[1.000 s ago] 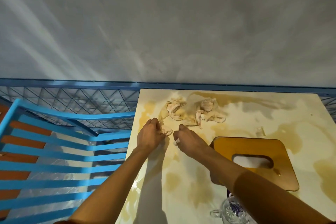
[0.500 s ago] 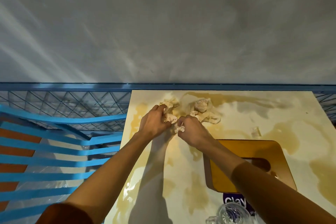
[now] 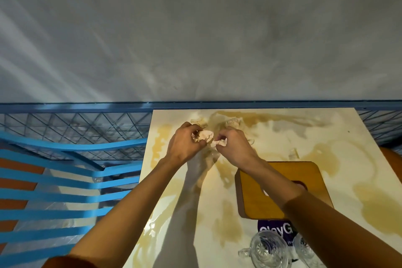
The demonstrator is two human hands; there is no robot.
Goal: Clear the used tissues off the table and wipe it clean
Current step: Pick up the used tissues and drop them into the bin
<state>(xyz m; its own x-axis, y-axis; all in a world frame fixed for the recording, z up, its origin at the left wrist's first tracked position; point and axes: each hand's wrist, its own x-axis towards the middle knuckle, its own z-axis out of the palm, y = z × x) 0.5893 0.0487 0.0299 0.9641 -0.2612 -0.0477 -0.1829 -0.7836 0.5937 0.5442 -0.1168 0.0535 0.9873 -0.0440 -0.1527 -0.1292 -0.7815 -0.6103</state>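
A crumpled used tissue (image 3: pixel 204 136) sat in the left hand (image 3: pixel 185 147), near the far end of the counter (image 3: pixel 339 137). A smaller tissue scrap (image 3: pixel 220 142) was in the right hand (image 3: pixel 236 150). One more tissue lump (image 3: pixel 233 123) lay on the counter just behind the right hand, partly hidden by it.

Brown spills (image 3: pixel 378 204) were spread over the pale counter top. A wooden tissue box (image 3: pixel 256 200) with a hole in its lid stood under the right forearm, which crossed over it. Glass mugs (image 3: pixel 268 250) stood at the near edge, beside a purple label (image 3: pixel 275 229). A blue slatted chair (image 3: pixel 65 183) stood left of the counter. A blue wire fence (image 3: pixel 76 124) ran along a grey wall (image 3: pixel 195 39).

Both hands were close together, backs up, with the arms stretched forward. The left fingers were curled round their tissue. The right fingers pinched the scrap between thumb and fingertip. The tissues looked wet, crinkled and stained pale brown.
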